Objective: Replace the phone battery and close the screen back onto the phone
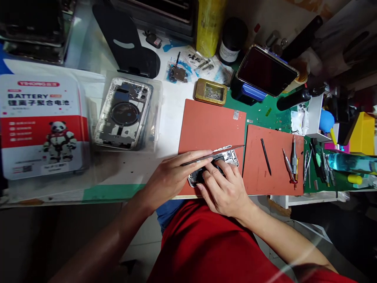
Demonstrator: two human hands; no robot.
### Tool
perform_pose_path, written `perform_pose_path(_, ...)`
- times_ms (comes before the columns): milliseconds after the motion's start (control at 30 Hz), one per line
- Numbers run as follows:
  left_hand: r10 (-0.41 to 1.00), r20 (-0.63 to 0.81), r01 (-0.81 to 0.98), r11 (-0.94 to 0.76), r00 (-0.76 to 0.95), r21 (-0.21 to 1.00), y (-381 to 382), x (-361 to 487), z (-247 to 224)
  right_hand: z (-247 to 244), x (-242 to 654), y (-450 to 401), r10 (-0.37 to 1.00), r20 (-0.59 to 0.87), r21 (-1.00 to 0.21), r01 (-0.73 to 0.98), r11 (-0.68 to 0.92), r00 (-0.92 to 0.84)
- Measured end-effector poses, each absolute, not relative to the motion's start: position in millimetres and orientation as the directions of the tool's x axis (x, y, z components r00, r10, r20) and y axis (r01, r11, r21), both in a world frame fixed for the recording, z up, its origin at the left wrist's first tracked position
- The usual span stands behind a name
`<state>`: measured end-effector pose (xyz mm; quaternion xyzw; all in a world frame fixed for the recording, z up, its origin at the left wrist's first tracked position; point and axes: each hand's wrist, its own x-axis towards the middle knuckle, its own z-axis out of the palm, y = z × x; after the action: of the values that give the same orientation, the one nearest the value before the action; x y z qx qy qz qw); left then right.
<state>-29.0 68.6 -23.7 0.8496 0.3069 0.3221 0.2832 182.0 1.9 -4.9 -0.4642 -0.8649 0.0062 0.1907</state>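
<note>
An opened phone lies on the brown-red mat (212, 122) near the front edge of the bench. Its screen panel (228, 148) is tilted up, seen almost edge-on, and held between the thumb and fingers of my left hand (169, 173). Below the panel is the phone body (233, 158), with its inner parts partly showing. My right hand (226, 186) is curled over this body, fingers bent inside it and thumb by its lower edge. What exactly the right fingertips press on is too small to make out.
A second mat (256, 157) holds a black pry stick (266, 156) and screwdrivers (293, 157). Behind stand a tin of screws (210, 91) and a propped phone (266, 70). Leftward lie a phone back housing (118, 133) and a battery box (23, 153). More tools (322, 165) lie far right.
</note>
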Motion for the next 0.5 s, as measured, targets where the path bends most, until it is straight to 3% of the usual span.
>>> perform_pose_path(200, 0.675, 0.427, 0.341, -0.701, 0.602, 0.626, 68.8, -30.1, -22.7, -5.2, 182.5, -0.1, 0.812, 0.314, -0.192, 0.805, 0.562, -0.492)
perform_pose_path(500, 0.698, 0.398, 0.347, -0.670, 0.595, 0.657, 67.6, -30.0, -23.2, -4.8, 180.3, -0.4, 0.823, 0.301, -0.179, 0.819, 0.545, -0.482)
